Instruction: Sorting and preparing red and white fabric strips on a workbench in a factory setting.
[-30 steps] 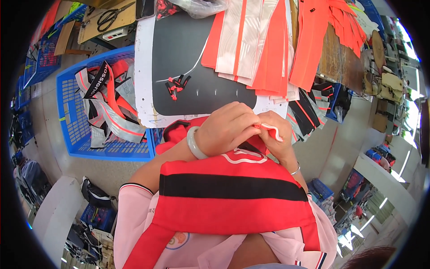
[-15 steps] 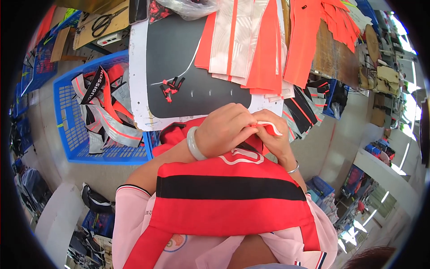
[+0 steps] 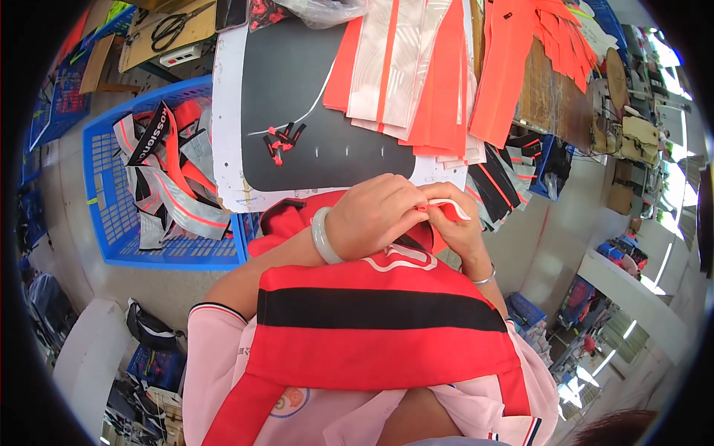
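Observation:
My left hand (image 3: 374, 217), with a pale bangle at its wrist, is closed, its thumb and fingertips pinched together. Its fingertips meet those of my right hand (image 3: 455, 236), which is also closed. Between them is a small red-and-white strip (image 3: 455, 209), its white edge curling out over my right hand. Most of the strip is hidden by the fingers. Beneath both hands spreads the red apron (image 3: 387, 349) that I wear, crossed by a black band. A white printed outline on the apron shows just below the fingers.
Ahead stands a white-edged table with a dark top (image 3: 286, 82), bearing several small red-and-black pieces (image 3: 281, 141). Orange and silver strips (image 3: 394, 67) lie at its right. A blue basket (image 3: 111, 215) of reflective strips stands left. Scissors (image 3: 172, 28) rest on a far-left board.
The view has shifted slightly, so the table and basket sit a little higher and further left. Both hands keep the same pinch on the strip, with hardly any movement.

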Motion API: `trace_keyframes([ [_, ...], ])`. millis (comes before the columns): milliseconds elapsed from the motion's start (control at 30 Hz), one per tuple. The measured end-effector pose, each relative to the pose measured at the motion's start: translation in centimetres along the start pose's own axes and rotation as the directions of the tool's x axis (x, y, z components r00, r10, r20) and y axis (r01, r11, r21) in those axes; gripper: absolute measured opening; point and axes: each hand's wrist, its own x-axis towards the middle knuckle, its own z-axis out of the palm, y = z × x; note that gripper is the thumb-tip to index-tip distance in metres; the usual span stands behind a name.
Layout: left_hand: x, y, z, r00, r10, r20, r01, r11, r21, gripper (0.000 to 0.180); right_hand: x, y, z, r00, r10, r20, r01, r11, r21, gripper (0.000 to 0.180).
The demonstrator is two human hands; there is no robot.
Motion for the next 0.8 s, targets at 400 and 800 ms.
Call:
trace_keyframes([
  [400,0.1,0.0,0.2,0.999,-0.039,-0.02,0.035,0.983,-0.178,0.02,-0.2,-0.4,0.0,0.999,-0.026,0.022,0.029,0.992,-0.12,0.014],
  [800,0.4,0.2,0.0,1.0,0.03,0.004,-0.03,0.999,0.012,0.02,0.0,-1.1,0.2,0.998,0.062,-0.029,-0.065,0.991,-0.12,0.014],
])
